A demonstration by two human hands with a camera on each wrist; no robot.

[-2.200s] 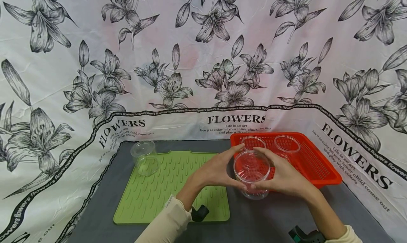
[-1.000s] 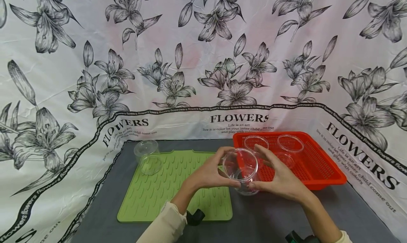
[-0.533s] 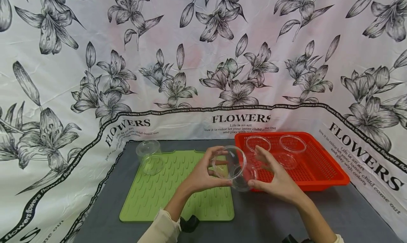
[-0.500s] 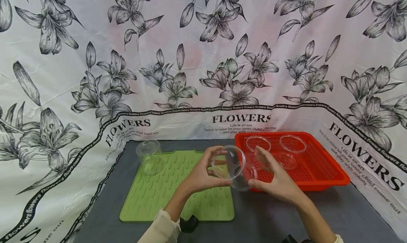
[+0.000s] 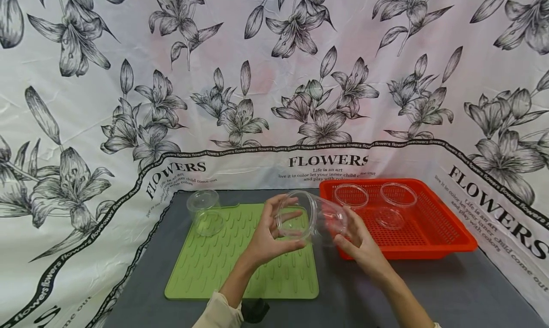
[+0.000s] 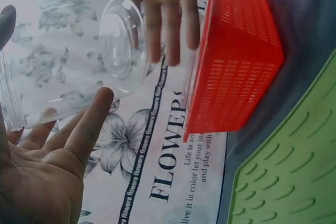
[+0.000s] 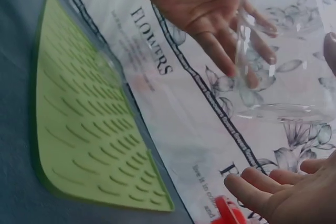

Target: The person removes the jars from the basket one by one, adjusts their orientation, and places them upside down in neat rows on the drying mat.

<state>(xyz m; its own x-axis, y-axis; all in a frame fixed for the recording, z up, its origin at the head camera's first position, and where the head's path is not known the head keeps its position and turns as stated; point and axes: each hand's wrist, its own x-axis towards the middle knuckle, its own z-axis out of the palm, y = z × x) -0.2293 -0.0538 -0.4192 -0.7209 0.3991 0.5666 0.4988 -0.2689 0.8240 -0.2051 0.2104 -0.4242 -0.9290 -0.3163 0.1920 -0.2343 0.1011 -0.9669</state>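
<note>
A clear plastic cup is held in the air, tipped on its side with its rim toward the left and its base toward the right. My left hand grips it near the rim, thumb below and fingers behind. Close by the base is my right hand. In the left wrist view, the right hand's fingers extend straight beyond the cup's base. The right wrist view has the right hand below the cup, its fingers spread and not wrapped round it.
A green ribbed mat lies on the grey tabletop, with another clear cup at its far left corner. Two clear cups stand in the red basket at right. A flower-printed cloth hangs behind.
The cup has turned from upright onto its side and shifted left and up. My left hand has moved left with it. The right hand's fingers have loosened from the cup's side.
</note>
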